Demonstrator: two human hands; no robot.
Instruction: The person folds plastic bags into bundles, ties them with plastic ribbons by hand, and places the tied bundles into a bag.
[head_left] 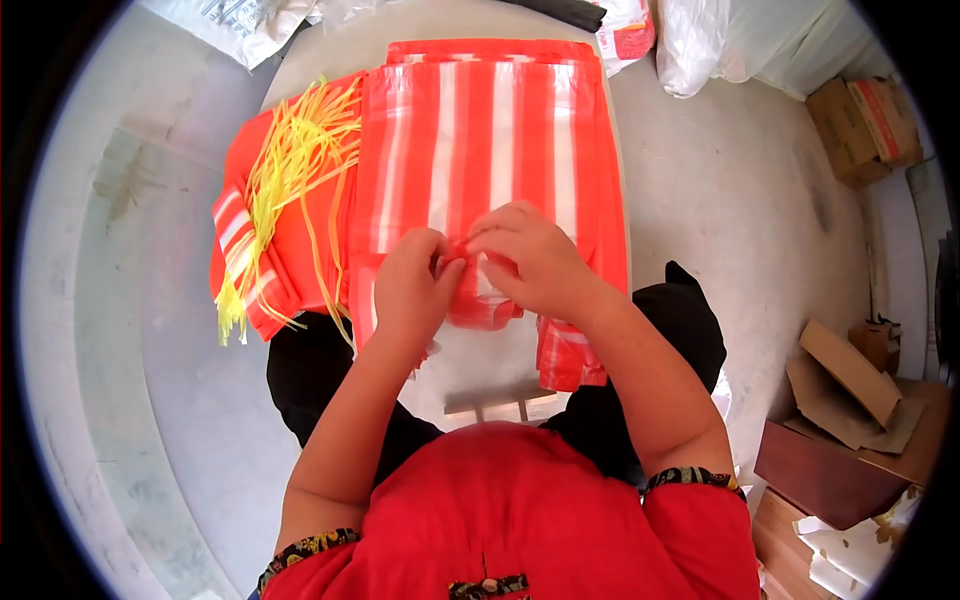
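A stack of red-and-white striped plastic bags lies flat on the table in front of me, with handle-like flaps hanging over the near edge. My left hand is closed in a pinch on the near edge of the top plastic bag. Close beside it, my right hand pinches the same gathered red plastic, its fingers bent and thumb toward the left hand. The fingertips of both hands almost meet, and the exact fold between them is partly hidden.
A bundle of yellow strips lies over red plastic at the left, some strands dangling. Opened cardboard boxes stand at the lower right, and another carton at the upper right. White plastic sacks sit behind the table.
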